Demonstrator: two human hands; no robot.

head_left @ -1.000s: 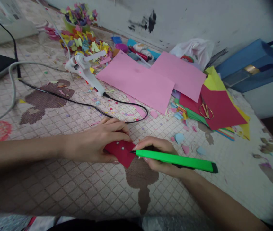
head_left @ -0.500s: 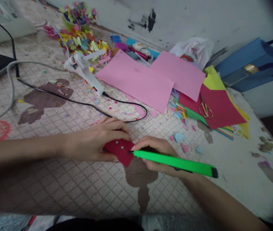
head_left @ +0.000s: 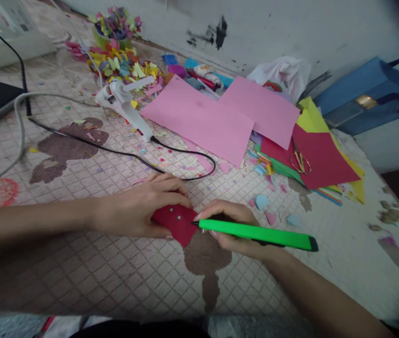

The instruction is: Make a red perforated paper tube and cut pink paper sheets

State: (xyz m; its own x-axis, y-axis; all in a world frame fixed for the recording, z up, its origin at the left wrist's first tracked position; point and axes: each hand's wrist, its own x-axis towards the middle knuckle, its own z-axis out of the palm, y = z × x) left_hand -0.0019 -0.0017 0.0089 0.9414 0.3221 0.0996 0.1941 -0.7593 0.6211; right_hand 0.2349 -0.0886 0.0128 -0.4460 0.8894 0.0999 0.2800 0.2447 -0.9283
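Note:
A small piece of dark red paper (head_left: 184, 230) lies on the tablecloth, with two small pale spots on it. My left hand (head_left: 146, 206) grips it from the left, fingers along the far edge and thumb at the near edge, covering part of the paper. In my right hand (head_left: 233, 220) is a bright green utility knife (head_left: 256, 232) with a black end cap, held nearly level. Its thin dark tip meets the paper's right side; whether it pierces the paper I cannot tell.
Beyond my hands stands a white glue gun (head_left: 129, 110) with a black cable (head_left: 185, 151). Pink sheets (head_left: 199, 117) and red paper (head_left: 329, 159) with gold scissors (head_left: 301, 162) lie to the right. Paper butterflies (head_left: 125, 63) are heaped at the back, near a blue bag (head_left: 364, 94).
The knife's rear end has risen slightly, and its tip has shifted a little to the right. The left hand keeps its hold on the red paper.

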